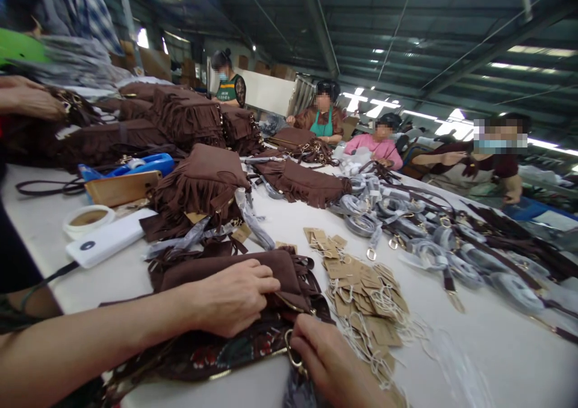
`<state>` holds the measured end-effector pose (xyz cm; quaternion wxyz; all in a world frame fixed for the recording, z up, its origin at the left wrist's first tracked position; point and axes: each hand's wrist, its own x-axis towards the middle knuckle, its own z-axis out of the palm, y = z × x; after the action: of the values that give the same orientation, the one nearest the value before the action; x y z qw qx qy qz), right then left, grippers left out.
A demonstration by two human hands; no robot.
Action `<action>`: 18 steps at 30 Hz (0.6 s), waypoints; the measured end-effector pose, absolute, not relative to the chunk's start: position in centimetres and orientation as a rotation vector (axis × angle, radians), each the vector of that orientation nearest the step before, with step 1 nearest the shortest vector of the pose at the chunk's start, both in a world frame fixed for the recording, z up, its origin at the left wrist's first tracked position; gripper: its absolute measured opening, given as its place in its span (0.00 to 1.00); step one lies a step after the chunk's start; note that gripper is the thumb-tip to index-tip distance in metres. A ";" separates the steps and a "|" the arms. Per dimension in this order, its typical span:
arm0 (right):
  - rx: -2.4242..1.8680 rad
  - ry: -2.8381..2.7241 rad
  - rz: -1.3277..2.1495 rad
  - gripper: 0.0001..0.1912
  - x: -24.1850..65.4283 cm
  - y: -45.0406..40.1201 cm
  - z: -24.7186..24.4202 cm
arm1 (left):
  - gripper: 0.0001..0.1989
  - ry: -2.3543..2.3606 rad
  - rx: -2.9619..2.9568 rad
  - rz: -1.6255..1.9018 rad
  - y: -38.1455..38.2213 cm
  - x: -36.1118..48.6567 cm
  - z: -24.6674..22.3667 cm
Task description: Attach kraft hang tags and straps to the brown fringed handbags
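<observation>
A brown fringed bag [230, 269] lies on the white table in front of me, its zipper open and a patterned red and green part showing at the near side. My left hand [235, 296] rests on the bag with its fingers curled over the opening's edge. On the right, my right hand [316, 348] is closed at the bag's zipper end, beside a gold metal clasp [291, 342]. A dark strap in grey wrapping hangs below that clasp. What the curled fingers pinch is partly hidden.
Tan paper tags [361, 293] with white strings lie right of the bag. Wrapped straps [428, 251] cover the right side. More brown bags [203, 179], a white power bank [111, 238] and a tape roll [88, 220] sit behind. Several people sit around the table; another person's hand [34, 98] is far left.
</observation>
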<state>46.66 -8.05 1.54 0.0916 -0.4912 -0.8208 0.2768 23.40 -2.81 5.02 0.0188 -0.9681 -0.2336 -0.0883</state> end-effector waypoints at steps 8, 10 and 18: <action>-1.427 -2.409 0.877 0.08 46.9 -8.0 1.4 | 0.05 -0.667 -2.955 -0.245 -1.5 25.0 3.9; -1.492 -2.471 0.828 0.09 46.7 -8.0 1.5 | 0.07 -0.527 -2.932 -0.266 -1.5 25.0 4.0; -1.466 -2.548 0.846 0.10 46.0 -7.7 2.7 | 0.05 -0.804 -2.971 -0.136 1.0 24.6 3.5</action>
<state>46.01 -7.67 2.66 0.0415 -0.4788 -0.8323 0.2764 24.61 1.03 3.51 0.0306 -0.9639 -0.2608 -0.0440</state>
